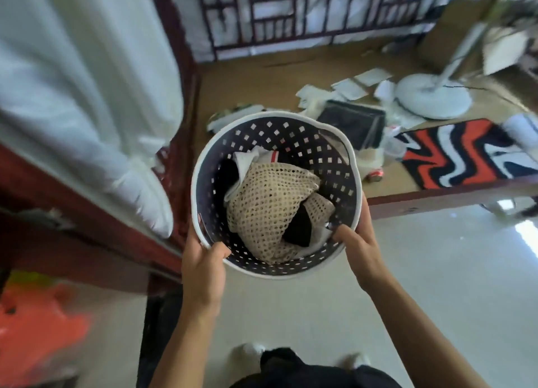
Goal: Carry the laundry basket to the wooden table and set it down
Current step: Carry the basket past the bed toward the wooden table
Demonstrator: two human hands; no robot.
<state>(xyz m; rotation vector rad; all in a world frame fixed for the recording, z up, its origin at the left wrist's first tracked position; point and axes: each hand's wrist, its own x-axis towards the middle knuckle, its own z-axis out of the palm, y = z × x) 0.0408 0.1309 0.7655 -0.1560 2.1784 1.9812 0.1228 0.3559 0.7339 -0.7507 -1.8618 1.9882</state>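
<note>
The round laundry basket [291,131], dark with square holes and a white rim, hangs in the air in front of me over the pale floor. A beige mesh garment [267,210] fills it, with white and black clothes beneath. My left hand [203,268] grips the near left rim, thumb inside. On the near right rim sits my right hand [358,245], thumb inside as well. A wooden platform surface [256,84] with a dark red frame lies just beyond the basket.
White curtain or bedding [72,81] hangs at the left beside a dark red post [180,76]. On the wood lie scattered papers [349,87], a black tray [352,122], a white fan base [433,96] and an orange, black and white rug [454,157]. Something orange [37,329] is at lower left.
</note>
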